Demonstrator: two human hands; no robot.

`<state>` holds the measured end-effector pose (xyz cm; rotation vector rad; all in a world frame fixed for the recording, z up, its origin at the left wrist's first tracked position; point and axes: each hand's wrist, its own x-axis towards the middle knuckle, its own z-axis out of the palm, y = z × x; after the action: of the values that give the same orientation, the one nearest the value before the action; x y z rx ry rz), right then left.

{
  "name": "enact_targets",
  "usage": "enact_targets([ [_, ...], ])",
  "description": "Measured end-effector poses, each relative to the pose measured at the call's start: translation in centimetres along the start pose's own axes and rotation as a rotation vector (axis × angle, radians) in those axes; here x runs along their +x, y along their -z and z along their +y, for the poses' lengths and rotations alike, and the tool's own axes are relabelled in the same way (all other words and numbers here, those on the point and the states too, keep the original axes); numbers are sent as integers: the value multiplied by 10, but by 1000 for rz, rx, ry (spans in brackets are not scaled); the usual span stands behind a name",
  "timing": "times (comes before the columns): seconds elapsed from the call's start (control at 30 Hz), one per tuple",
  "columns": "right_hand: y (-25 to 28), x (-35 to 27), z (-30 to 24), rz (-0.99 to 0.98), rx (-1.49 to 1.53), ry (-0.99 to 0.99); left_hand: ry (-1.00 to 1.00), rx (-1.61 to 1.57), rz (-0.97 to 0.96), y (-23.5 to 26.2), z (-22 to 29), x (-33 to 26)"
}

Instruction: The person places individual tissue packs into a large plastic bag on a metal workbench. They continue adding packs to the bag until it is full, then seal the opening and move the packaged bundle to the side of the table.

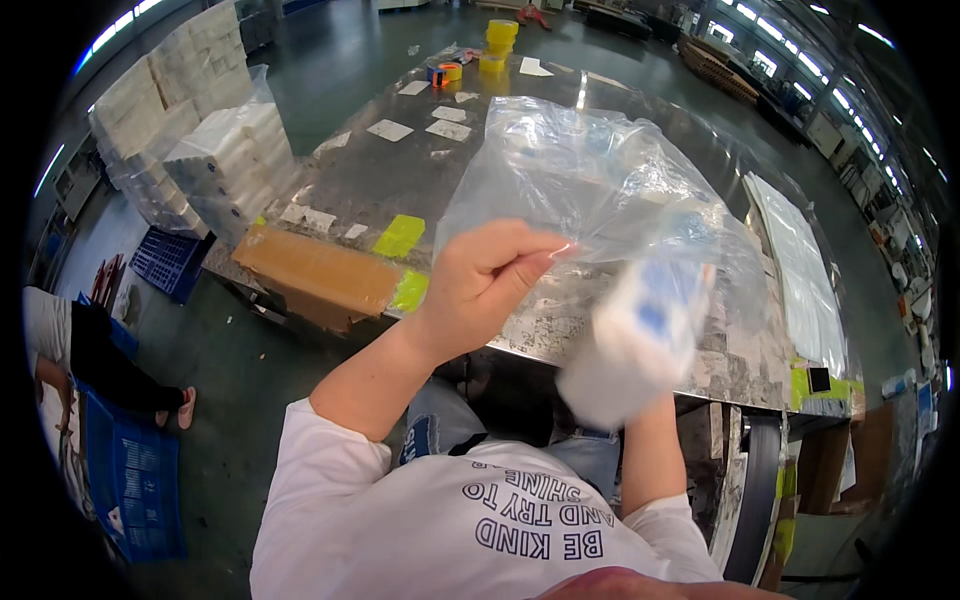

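In the head view, we see the left hand (478, 285) pinching the edge of a clear plastic bag (525, 190) on the metal table (365, 180). A blurred white package (635, 335), beside the bag, mostly hides the right hand (709, 273); its grip we cannot tell. Beyond are yellow rolls (500, 38).

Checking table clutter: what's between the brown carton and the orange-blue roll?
White paper-like pieces lie scattered on the tabletop between the carton and the roll, as the head view shows.

Free path over the table (370, 180), left of the obstructing clear bag (600, 180), beyond the cardboard box (320, 275)
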<state>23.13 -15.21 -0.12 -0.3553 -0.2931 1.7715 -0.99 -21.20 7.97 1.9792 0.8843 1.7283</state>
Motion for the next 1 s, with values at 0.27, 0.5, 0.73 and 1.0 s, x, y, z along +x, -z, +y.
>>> enact_targets([
  [0.27,35,80,2,-167,-1151,4,22,18,-169,-30,-24,-26],
  [0.5,207,185,-119,375,-1528,682,68,160,-385,-51,-61,-66],
  [0.73,219,215,-153,416,-904,200,190,299,-565,-47,-65,-85],
  [1.0,197,206,-123,148,-980,58,389,467,-664,-43,-98,-79],
])
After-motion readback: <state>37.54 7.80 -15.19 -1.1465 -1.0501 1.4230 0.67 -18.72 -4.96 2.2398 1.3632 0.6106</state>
